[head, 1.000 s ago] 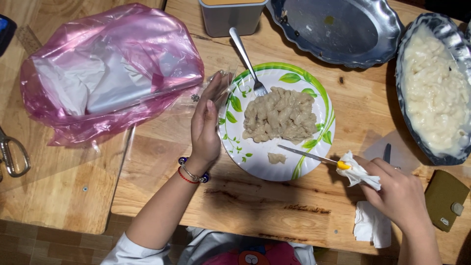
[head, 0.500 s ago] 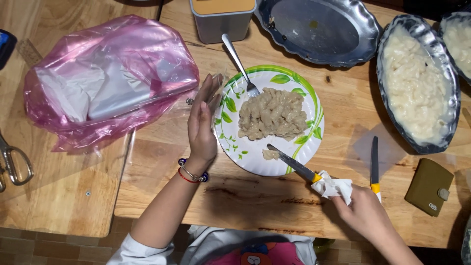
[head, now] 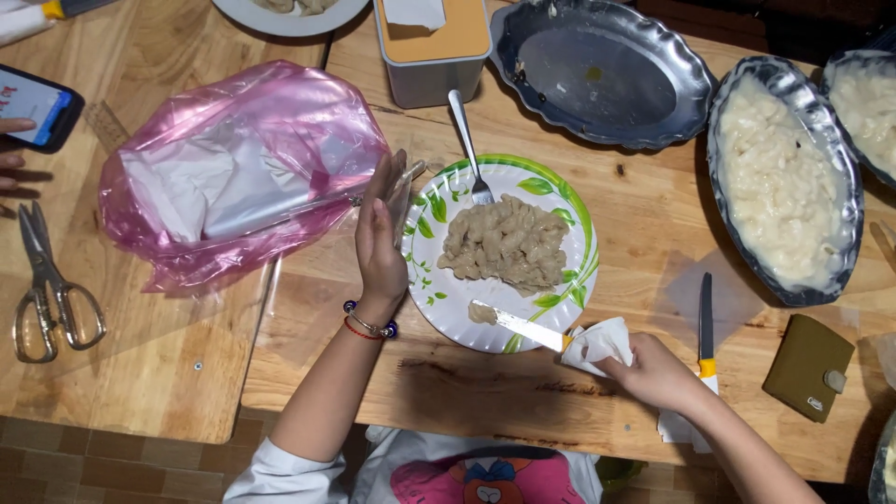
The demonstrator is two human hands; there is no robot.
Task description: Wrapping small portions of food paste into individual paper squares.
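Knife (head: pixel 516 326) laid across the near rim of the leaf-patterned plate (head: pixel 569 210), held through a tissue.

Its handle is pinched through the white tissue (head: pixel 597 343) by the right hand (head: pixel 656 375), probably to keep the grip clean, and the blade tip touches a stray morsel beside the pale food heap (head: pixel 504 241). The left hand (head: pixel 378 245) is stood on edge at the plate's left rim, fingers pressed together, seemingly as a steadying wall. A fork (head: pixel 469 149) rests on the far rim.
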